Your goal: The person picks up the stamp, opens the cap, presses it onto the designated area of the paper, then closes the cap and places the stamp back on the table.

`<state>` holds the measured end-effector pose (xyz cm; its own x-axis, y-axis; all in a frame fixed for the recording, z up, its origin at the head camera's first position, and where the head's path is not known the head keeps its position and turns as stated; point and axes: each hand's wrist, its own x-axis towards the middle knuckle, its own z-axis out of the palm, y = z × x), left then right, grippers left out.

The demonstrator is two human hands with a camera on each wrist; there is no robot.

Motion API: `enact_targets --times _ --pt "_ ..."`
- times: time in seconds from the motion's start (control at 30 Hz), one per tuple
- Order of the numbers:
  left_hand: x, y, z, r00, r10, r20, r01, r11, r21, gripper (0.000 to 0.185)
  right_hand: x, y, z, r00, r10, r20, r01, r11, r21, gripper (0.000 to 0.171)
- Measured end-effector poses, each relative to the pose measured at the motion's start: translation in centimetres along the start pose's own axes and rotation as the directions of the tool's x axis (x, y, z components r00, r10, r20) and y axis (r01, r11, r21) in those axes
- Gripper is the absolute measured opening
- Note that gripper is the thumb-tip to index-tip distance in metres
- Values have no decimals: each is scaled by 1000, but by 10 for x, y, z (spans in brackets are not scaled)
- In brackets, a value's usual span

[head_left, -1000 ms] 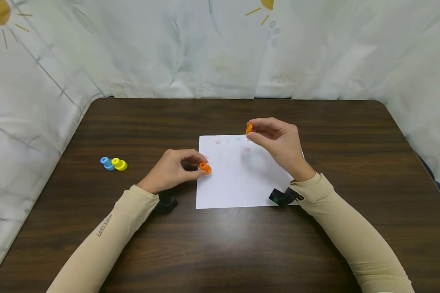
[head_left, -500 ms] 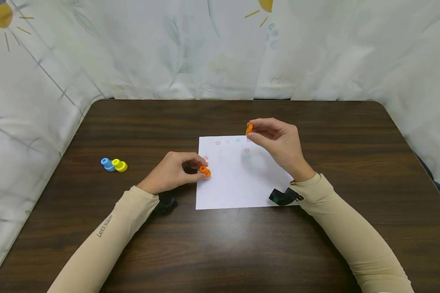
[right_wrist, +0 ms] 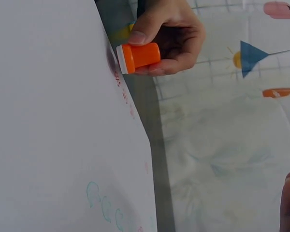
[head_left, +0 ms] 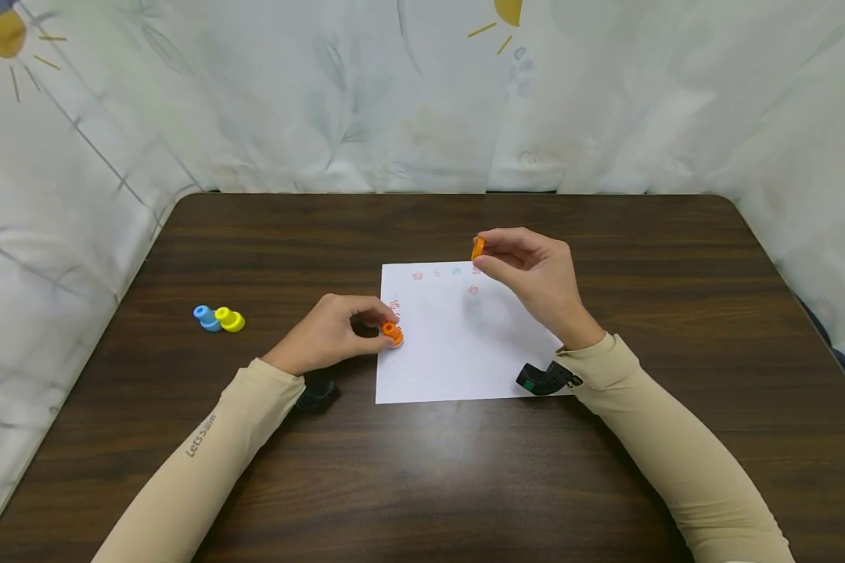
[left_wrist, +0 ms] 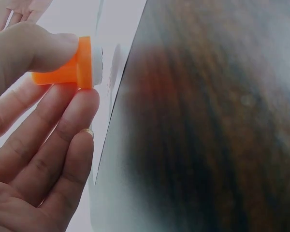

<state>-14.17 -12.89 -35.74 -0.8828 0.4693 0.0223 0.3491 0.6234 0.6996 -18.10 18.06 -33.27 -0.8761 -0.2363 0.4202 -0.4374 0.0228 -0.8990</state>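
Observation:
My left hand (head_left: 334, 332) pinches an orange toy stamp (head_left: 392, 334) between thumb and fingers at the left border of a white paper sheet (head_left: 458, 360). In the left wrist view, the stamp's white printing end (left_wrist: 97, 66) faces the paper with a small gap between them. Small red prints run along that border, and more red and teal prints line the far side. Above the paper's far edge, my right hand (head_left: 538, 270) holds a small orange cap (head_left: 478, 248) between thumb and fingertips. Only a sliver of the right fingers shows in the right wrist view.
A blue stamp (head_left: 207, 317) and a yellow stamp (head_left: 229, 319) stand side by side on the dark wooden table (head_left: 422, 477), to the left. Patterned white curtains (head_left: 275, 102) enclose the table's far and side edges. Black wrist devices (head_left: 545, 379) sit beneath both sleeves.
My left hand has shifted slightly toward me along the paper's left border with the orange stamp. The right hand stays almost still with the cap.

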Motion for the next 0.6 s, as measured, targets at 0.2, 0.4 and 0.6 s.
enact_targets --times 0.2,0.4,0.6 --pt "0 0 0 1000 0 5 0 1000 12 25 0 0 0 1000 2 -2 -2 1000 6 33" --pt "-1 -1 0 1000 -3 13 3 1000 24 25 0 -1 0 1000 1 -1 -1 1000 -4 33" --pt "-1 -1 0 1000 -6 17 5 1000 27 26 0 0 0 1000 2 -1 -2 1000 -7 34"
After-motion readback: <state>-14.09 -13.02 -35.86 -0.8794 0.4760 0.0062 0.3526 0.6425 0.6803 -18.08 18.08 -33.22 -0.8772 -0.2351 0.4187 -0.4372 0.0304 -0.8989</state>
